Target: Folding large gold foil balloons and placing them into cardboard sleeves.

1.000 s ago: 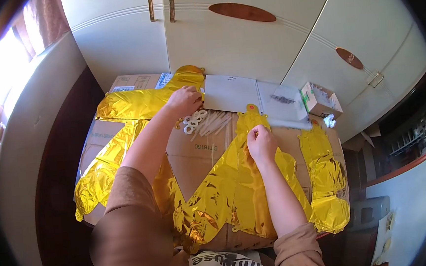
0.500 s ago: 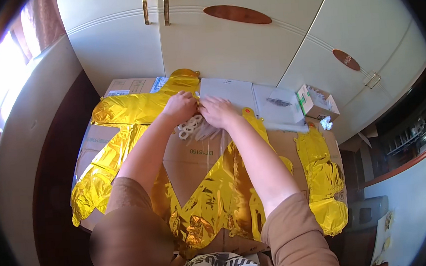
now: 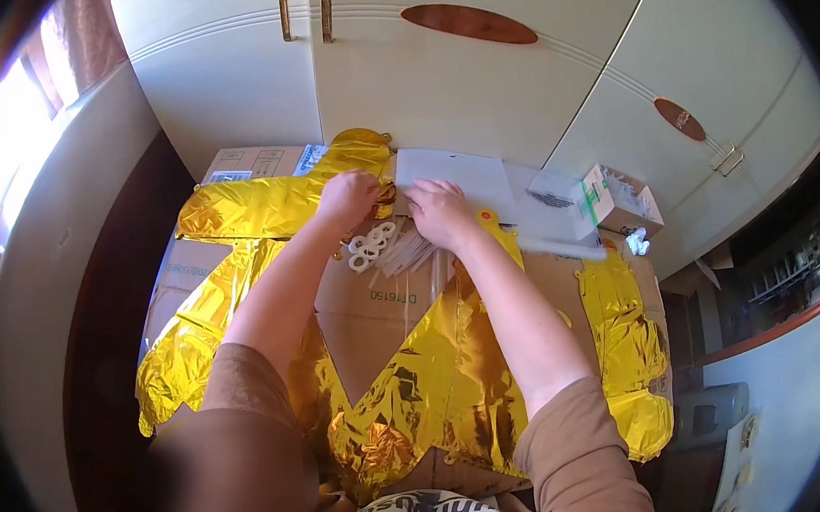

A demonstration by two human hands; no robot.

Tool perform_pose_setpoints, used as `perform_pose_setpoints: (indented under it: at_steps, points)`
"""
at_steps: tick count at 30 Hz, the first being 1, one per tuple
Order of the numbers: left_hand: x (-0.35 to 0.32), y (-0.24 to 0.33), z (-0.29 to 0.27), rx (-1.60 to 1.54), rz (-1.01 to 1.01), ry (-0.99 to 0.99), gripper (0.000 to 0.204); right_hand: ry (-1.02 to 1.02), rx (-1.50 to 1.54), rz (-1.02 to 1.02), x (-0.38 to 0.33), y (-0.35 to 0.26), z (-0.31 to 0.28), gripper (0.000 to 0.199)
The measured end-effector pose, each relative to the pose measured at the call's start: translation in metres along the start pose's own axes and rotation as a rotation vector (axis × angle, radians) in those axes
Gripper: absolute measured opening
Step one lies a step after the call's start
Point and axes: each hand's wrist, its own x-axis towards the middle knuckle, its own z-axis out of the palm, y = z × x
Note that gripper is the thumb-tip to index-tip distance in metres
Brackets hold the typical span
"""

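The left hand curls at the edge of a gold foil piece; the right hand is loosely bent above pale sticks. I can't tell whether either grips anything. White rings lie beside the sticks, on cardboard.

The right hand, a second ago over the central gold foil piece, moved up close to the left hand and has since drawn slightly apart from it.
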Motion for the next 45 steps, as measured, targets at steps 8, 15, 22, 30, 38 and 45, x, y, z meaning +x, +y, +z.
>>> perform_pose_setpoints:
  at_steps: [8, 15, 22, 30, 38, 45]
  points:
    - [0.003, -0.004, -0.013, -0.317, -0.373, 0.103, 0.021, -0.159, 0.066, 0.095, 0.020, -0.018, 0.007, 0.032]
    - [-0.003, -0.009, 0.005, -0.134, -0.068, 0.124, 0.011, -0.193, 0.081, 0.175, 0.023, -0.020, 0.012, 0.036]
    - [0.005, -0.001, 0.001, 0.187, 0.228, -0.148, 0.014, -0.164, 0.130, 0.166, 0.021, -0.009, 0.019, 0.039]
    - [0.002, -0.010, -0.003, 0.117, 0.103, -0.073, 0.022, 0.034, 0.160, 0.114, 0.018, -0.018, 0.021, 0.038]
    - [0.008, -0.012, -0.023, -0.301, -0.483, -0.056, 0.034, -0.062, 0.017, 0.059, 0.022, -0.020, 0.020, 0.030]
    - [0.006, -0.021, -0.013, -0.404, -0.441, 0.015, 0.030, 0.163, 0.224, -0.048, 0.036, -0.023, 0.029, 0.025]
